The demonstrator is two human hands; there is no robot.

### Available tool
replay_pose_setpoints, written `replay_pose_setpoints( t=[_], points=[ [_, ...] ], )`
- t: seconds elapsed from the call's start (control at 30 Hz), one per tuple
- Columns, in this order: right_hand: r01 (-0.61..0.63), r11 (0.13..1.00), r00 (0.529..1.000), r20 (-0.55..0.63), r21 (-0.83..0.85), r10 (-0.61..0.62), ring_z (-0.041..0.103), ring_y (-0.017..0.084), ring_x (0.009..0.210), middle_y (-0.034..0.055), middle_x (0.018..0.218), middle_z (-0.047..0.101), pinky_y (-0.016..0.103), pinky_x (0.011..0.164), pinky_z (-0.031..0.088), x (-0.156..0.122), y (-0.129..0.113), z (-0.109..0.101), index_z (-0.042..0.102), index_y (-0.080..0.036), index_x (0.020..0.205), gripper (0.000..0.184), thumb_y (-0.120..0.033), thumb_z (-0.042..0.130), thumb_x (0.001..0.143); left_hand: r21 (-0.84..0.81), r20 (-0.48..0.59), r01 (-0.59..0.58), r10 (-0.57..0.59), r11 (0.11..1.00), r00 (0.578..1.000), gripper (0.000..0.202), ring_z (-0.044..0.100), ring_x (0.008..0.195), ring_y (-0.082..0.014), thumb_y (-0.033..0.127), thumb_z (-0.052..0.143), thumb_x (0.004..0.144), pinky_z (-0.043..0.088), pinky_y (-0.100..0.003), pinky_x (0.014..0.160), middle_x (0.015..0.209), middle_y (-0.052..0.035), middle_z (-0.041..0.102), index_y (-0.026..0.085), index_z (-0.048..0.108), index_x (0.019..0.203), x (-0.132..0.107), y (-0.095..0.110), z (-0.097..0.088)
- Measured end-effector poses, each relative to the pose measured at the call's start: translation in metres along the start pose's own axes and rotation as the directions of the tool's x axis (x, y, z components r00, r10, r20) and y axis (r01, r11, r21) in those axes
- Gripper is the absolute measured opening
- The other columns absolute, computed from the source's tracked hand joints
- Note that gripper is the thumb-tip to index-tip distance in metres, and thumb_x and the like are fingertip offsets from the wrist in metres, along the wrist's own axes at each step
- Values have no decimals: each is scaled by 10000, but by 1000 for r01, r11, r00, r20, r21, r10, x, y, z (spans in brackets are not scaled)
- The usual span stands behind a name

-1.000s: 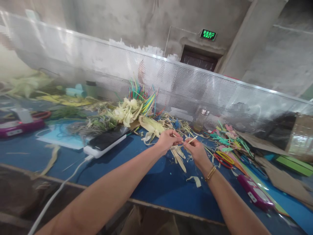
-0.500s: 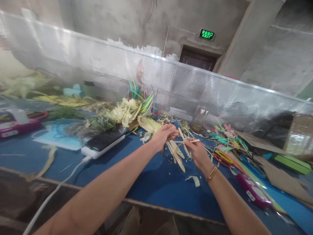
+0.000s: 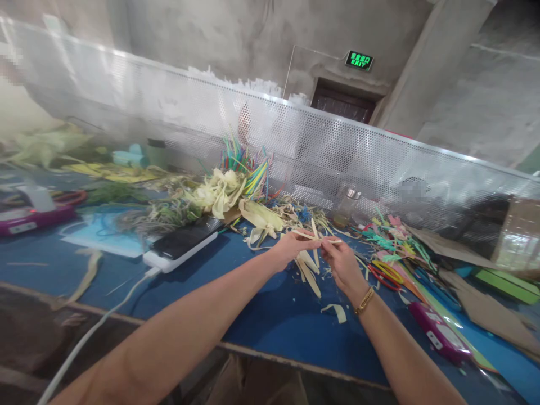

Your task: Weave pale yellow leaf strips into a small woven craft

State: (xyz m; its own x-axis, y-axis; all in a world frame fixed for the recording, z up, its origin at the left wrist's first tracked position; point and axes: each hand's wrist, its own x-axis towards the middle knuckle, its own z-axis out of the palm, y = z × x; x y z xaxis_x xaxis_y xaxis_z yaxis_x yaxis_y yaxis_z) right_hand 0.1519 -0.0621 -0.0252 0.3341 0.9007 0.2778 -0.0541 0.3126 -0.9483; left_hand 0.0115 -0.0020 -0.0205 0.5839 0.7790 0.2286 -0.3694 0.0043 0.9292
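My left hand (image 3: 291,249) and my right hand (image 3: 341,263) meet fingertip to fingertip above the blue table. Between them are thin, pale strips that look like corn husk. One husk strip (image 3: 302,233) runs crosswise along the left fingers toward the right fingertips. Another pale strip (image 3: 314,226) sticks up behind, crossing it. My left fingers pinch the crosswise strip, and the right thumb and fingers are closed on its other end. Below the hands lie loose husk pieces (image 3: 310,278). Just left and beyond is a larger husk bundle (image 3: 262,218).
A phone (image 3: 185,241) rests on a white corded block at left. Scissors with red and yellow handles (image 3: 386,273) and a purple power strip (image 3: 439,332) lie at right. Colourful stems (image 3: 248,163) and a glass jar (image 3: 346,207) stand near the perforated metal screen (image 3: 329,146).
My left hand has come down and right, from open and apart to pinching the pale strip beside my right fingertips. My right hand has barely moved.
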Motion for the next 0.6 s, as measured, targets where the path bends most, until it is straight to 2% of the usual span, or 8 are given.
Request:
replay_pose_setpoints(
  t=[0.13, 0.23, 0.4, 0.6],
  points=[
    [-19, 999, 1000, 20, -43, 20, 506, 137, 639, 6, 711, 589, 280, 628, 435, -2, 0, 2, 605, -188, 762, 311, -440, 736, 633, 38, -28, -21, 23, 999, 999, 304, 465, 588, -82, 405, 726, 641, 363, -219, 597, 589, 33, 522, 154, 555, 643, -3, 2, 6],
    [-23, 999, 999, 35, -49, 25, 527, 155, 667, 15, 719, 598, 291, 643, 441, -2, 3, 3, 593, -192, 759, 303, -419, 734, 616, 47, -10, -8, 9, 999, 1000, 324, 418, 531, -72, 430, 685, 674, 313, -214, 531, 539, 40, 484, 157, 524, 607, -4, 0, 8],
    [-18, 999, 1000, 25, -30, 18, 546, 155, 671, 10, 720, 607, 305, 669, 445, -1, 3, 3, 594, -200, 778, 295, -363, 751, 589, 62, -20, 37, -36, 997, 999, 245, 405, 487, -64, 336, 682, 658, 260, -212, 475, 522, 41, 492, 160, 517, 614, -1, -4, 7],
    [15, 998, 1000, -7, -54, -15, 558, 147, 649, -5, 688, 614, 301, 669, 434, -2, 1, 2, 591, -198, 798, 342, -352, 783, 561, 11, -12, 93, -93, 996, 996, 161, 444, 490, -52, 233, 670, 626, 283, -197, 465, 592, 18, 560, 153, 531, 632, 0, -3, 5]
  ],
)
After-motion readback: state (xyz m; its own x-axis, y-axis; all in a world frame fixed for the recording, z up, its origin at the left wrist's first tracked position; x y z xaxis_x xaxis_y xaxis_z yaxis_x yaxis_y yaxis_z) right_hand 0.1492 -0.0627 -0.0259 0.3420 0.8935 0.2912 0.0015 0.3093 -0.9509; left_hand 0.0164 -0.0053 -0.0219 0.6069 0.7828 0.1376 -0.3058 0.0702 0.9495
